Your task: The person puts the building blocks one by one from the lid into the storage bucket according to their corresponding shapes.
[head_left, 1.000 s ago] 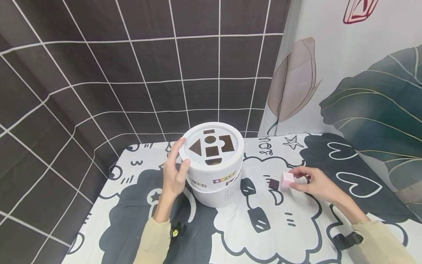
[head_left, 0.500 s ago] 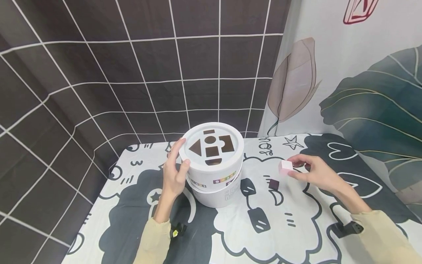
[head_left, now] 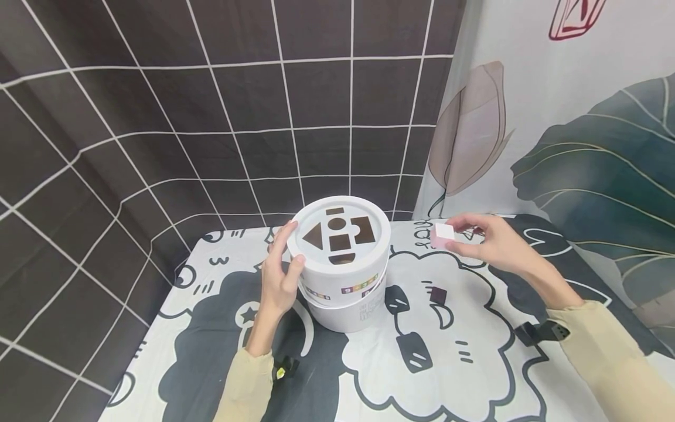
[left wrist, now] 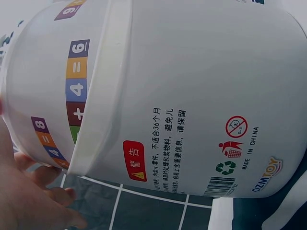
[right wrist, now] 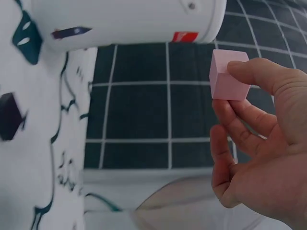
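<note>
A white toy bucket (head_left: 348, 316) with a shape-sorter lid (head_left: 379, 249) stands upright; its top has triangular, round, square and other cut-outs. My left hand (head_left: 279, 275) rests against the side, with thumb and fingers touching the lid's rim. In the left wrist view the fingers (left wrist: 45, 179) lie beside the bucket wall, some away from it. To the right of the bucket, my right hand (head_left: 487, 240) pinches a pink cube (head_left: 442, 234) between thumb and fingertips, above the cloth. The right wrist view shows the pink cube (right wrist: 229, 79) close up, with the thumb on its face.
A small dark purple block (head_left: 437, 295) lies on the patterned cloth (head_left: 453, 369) right of the bucket. Behind stands a dark curtain with a white grid (head_left: 321, 94). A leaf-printed curtain (head_left: 485, 176) hangs at the right.
My right hand has lifted the pink cube off the cloth from beside the dark block and carried it back, up and a little left. The left hand and the bucket have stayed in place.
</note>
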The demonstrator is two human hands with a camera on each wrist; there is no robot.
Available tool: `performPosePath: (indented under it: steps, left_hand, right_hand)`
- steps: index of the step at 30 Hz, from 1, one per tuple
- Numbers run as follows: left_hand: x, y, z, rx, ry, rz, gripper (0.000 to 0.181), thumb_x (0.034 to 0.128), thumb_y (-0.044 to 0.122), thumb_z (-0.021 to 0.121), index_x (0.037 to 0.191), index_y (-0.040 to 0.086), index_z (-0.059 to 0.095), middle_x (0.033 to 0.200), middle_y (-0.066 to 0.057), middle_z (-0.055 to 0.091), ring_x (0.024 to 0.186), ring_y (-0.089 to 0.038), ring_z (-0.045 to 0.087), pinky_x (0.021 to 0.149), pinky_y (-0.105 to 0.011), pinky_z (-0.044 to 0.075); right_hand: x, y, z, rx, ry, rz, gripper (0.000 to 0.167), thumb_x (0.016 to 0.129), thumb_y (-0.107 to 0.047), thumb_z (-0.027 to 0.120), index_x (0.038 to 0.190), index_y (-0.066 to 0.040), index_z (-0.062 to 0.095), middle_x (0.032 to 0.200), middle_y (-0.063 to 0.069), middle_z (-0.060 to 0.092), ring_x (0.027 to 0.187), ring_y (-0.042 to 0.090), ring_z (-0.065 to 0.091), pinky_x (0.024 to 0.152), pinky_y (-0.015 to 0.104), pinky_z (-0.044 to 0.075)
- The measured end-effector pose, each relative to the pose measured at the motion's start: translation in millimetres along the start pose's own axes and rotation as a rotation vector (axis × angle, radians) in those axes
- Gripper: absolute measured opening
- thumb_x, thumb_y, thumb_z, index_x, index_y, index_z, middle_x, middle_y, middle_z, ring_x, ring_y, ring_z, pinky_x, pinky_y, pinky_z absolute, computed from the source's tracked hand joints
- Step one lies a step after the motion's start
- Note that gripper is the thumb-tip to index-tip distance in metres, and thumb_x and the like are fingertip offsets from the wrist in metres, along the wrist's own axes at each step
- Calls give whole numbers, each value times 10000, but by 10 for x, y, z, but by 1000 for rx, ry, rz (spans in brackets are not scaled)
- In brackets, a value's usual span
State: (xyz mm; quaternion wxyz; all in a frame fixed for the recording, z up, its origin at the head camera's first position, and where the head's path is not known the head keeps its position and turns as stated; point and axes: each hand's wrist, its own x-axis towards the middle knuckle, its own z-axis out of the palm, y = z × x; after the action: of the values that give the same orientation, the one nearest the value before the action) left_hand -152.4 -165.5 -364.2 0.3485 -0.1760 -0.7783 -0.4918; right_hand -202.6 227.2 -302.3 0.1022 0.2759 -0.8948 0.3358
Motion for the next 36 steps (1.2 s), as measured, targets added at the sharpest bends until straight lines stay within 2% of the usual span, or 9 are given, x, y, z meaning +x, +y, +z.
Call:
performPosePath:
  steps: [8,15,24,32,36]
  left_hand:
    - [12,4,0,2,3,0,606,876,287,501,1417,15,534,1478,-160,495,1417,-342,367,1166,-549,185]
    - [18,1,5,10,11,0,599,875,287,497,1405,13,546,1470,-163,503,1429,-340,347,1164,-577,167]
    - [23,18,-1,7,10,-6,601,870,286,499,1405,17,549,1469,-165,503,1434,-352,334,1185,-534,123]
    - [13,31,-1,7,4,-18,606,874,300,497,1408,18,546,1471,-174,498,1436,-370,323,1179,-565,109]
    - [3,29,-3,5,3,-23,608,874,301,499,1410,19,544,1473,-176,495,1438,-374,318,1175,-581,98]
  right_hand:
    - [289,-294,36,64,-36,-52,299,829,-137,797,1108,-75,711,1005,49,703,955,218,597,833,448,421]
    - [531,-527,117,122,-66,-127,296,831,-143,802,1109,-86,716,998,13,699,961,179,587,852,427,410]
    - [785,-792,278,194,-109,-175,302,816,-103,799,1101,-47,715,994,29,703,971,191,605,910,436,436]
    - [901,-979,457,174,-159,-168,339,796,-133,818,1111,-58,715,1010,50,694,987,266,559,866,487,441]
    - [923,-1019,538,153,-183,-168,328,790,-167,828,1088,-79,723,985,31,707,991,267,536,906,471,412]
